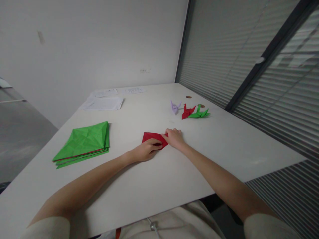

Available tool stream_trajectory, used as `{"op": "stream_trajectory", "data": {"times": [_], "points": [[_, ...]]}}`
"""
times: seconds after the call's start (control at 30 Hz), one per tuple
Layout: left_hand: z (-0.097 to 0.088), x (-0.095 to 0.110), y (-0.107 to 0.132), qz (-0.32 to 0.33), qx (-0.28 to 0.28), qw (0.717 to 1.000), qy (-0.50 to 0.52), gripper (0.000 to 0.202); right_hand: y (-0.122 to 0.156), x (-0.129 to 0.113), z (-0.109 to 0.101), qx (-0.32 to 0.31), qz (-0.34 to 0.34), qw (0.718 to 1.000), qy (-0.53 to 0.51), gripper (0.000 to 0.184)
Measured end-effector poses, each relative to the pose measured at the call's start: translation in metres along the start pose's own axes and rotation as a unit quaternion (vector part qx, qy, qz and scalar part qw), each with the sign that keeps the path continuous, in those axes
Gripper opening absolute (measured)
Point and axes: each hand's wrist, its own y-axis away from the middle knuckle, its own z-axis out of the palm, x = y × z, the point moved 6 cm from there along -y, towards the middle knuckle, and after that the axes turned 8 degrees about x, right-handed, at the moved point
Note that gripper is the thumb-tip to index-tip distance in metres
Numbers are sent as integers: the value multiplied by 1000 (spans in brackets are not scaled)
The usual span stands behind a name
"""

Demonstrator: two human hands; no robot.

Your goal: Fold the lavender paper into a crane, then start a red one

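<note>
A folded red paper (151, 137) lies flat on the white table (159, 172), in front of me. My left hand (145, 150) rests on its near edge with the fingers curled down and pressing on the sheet. At the paper's right corner, my right hand (175, 137) has its fingers bent and pinches the fold. Both forearms stretch across the tabletop.
A stack of green sheets (83, 143) with a red one among them lies to the left. Three folded paper figures, lilac (175, 107), red (187, 112) and green (200, 113), stand farther right. White papers (104, 103) lie at the back. A blind-covered glass wall (249, 66) runs along the right.
</note>
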Motion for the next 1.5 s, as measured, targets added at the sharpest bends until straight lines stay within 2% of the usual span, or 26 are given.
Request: {"op": "stream_trajectory", "data": {"times": [0.2, 0.37, 0.57, 0.83, 0.97, 1.13, 1.27, 1.5], "points": [[-1, 4, 0, 3, -7, 1000, -26, 36, 1, 0, 0, -2, 1, 1000, 5, 32], [-3, 0, 1, -19, -14, 1000, -7, 43, 1, -1, 0, -3, 4, 1000, 14, 35], [-3, -1, 2, 1, -39, 999, -15, 43, 1, -2, 1, -3, -2, 1000, 24, 32], [1, -1, 2, 11, -39, 998, -48, 40, 1, -2, 0, -3, -3, 1000, 23, 32], [0, -2, 2, 0, -50, 998, -32, 42, 2, -2, -1, -9, -1, 1000, 27, 32], [-7, -8, 1, -46, -41, 998, 13, 51, 2, -3, -2, -12, -2, 999, 30, 32], [-7, -6, 2, -10, -67, 997, 27, 47, 2, -4, -2, -14, -4, 999, 29, 33], [-4, -1, -1, 22, -83, 996, -19, 30, 1, -4, -1, -17, -3, 999, 32, 33]]}}
